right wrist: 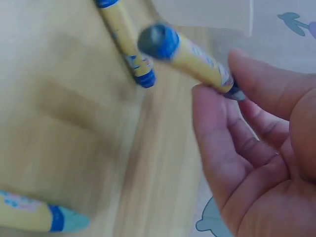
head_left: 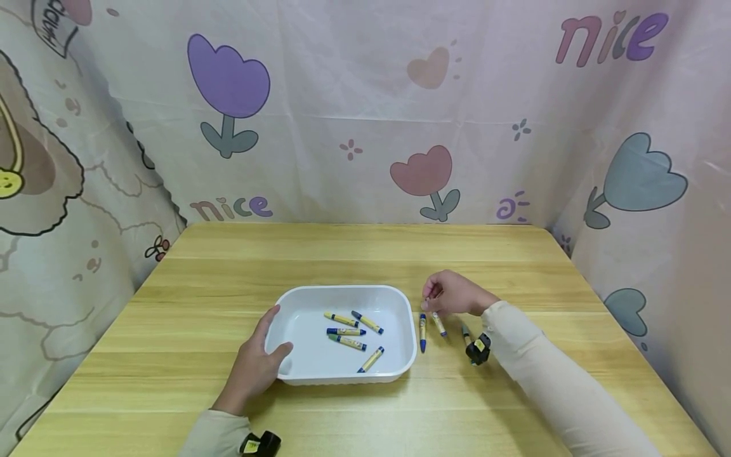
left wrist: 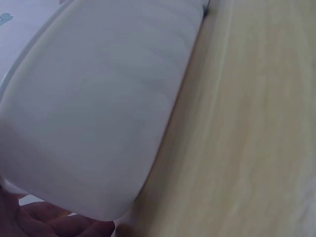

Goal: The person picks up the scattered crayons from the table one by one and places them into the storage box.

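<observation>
A white plastic tray (head_left: 308,352) stands on the table with several yellow-wrapped crayons (head_left: 346,331) lying inside. My left hand (head_left: 257,365) grips its left end, thumb over the rim; in the left wrist view the fingers (left wrist: 64,224) curl around the tray's end. To the right of the tray, my right hand (head_left: 454,293) pinches one end of a crayon (right wrist: 197,61) between thumb and finger. A blue-ended crayon (head_left: 422,333) lies beside the tray's right wall. Another crayon with a greenish tip (right wrist: 54,217) rests on the table near the right wrist, partly hidden in the head view.
The wooden table (head_left: 171,355) extends around the tray on all sides. Patterned cloth (head_left: 331,82) hangs behind it and along both sides. Small black wrist cameras (head_left: 478,349) sit at each cuff.
</observation>
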A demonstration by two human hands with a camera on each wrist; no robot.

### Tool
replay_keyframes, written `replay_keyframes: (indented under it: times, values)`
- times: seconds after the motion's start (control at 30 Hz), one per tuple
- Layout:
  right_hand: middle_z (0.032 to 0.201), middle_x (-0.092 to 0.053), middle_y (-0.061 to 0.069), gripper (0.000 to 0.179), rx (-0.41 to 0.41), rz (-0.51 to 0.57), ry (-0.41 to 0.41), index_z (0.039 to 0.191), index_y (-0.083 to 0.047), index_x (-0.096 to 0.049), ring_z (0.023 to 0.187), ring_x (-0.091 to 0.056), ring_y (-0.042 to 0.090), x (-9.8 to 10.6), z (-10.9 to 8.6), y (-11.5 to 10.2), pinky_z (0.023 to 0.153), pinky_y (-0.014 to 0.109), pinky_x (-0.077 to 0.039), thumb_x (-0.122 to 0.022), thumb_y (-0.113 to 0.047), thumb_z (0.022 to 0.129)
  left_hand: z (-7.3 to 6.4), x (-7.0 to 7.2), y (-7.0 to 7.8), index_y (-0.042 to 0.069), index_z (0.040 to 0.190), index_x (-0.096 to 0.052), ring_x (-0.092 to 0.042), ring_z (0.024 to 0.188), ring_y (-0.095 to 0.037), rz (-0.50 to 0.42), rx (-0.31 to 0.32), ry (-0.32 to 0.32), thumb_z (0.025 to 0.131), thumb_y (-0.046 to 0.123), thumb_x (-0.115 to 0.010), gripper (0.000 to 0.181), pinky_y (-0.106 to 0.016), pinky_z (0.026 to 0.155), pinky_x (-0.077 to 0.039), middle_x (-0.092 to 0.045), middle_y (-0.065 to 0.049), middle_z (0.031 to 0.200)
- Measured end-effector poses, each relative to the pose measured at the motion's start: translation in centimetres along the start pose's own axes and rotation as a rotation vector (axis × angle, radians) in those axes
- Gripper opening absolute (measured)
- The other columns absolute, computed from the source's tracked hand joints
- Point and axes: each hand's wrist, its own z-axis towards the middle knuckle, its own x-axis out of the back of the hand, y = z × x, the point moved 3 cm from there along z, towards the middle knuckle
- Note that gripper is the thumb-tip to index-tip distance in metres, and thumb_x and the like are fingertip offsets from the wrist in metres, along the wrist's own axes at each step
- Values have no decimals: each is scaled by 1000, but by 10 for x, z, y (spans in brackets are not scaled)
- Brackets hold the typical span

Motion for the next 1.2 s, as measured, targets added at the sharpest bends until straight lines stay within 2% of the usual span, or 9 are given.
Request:
replay_keyframes:
  times: [0.17,0.3,0.43,0.57,0.9,1.07,1.2]
  values:
    - [86,-61,12,13,11,86,35,94,2,-60,74,-61,21,3,4,-5,71,42,-56,-70,-4,87,1,-1,-1,13,154,-20,-33,132,-52,1,0,-2,95,16,-58,71,-67,102,-28,-25,-28,153]
    - [93,-60,17,6,27,128,44,97,1,-59,75,-59,21,3,9,-13,72,44,-56,-59,-4,96,0,-1,-1,13,154,-20,-35,130,-52,5,-5,1,95,16,-58,70,-67,101,-30,-26,-29,152]
    - [97,-58,19,10,13,157,53,103,3,-55,75,-56,20,1,13,-20,74,50,-55,-50,-6,100,0,-1,0,13,154,-20,-38,128,-52,1,-8,3,95,16,-58,70,-66,99,-32,-27,-29,152]
    - [97,-58,20,13,2,187,46,107,4,-53,76,-58,21,-1,19,-25,76,51,-54,-51,-7,100,0,-1,1,13,154,-20,-38,129,-51,5,-8,2,95,16,-58,70,-66,100,-32,-27,-29,152]
    - [98,-61,17,22,-4,302,-10,113,11,-54,81,-63,22,-12,32,-37,74,35,-57,-58,-2,96,1,-2,1,13,154,-20,-37,129,-51,8,1,-1,95,16,-58,70,-66,101,-31,-27,-29,152]
    - [97,-61,16,27,-18,316,-35,115,10,-55,80,-62,22,-17,38,-47,74,34,-56,-62,1,92,1,-1,1,13,154,-19,-35,131,-52,6,6,-5,95,16,-58,71,-66,101,-30,-25,-29,153]
    - [95,-61,15,21,-10,317,-54,110,6,-55,80,-63,23,-23,44,-59,76,36,-56,-63,0,91,1,0,1,14,154,-19,-33,132,-51,7,11,-7,95,17,-57,71,-66,102,-29,-24,-28,153]
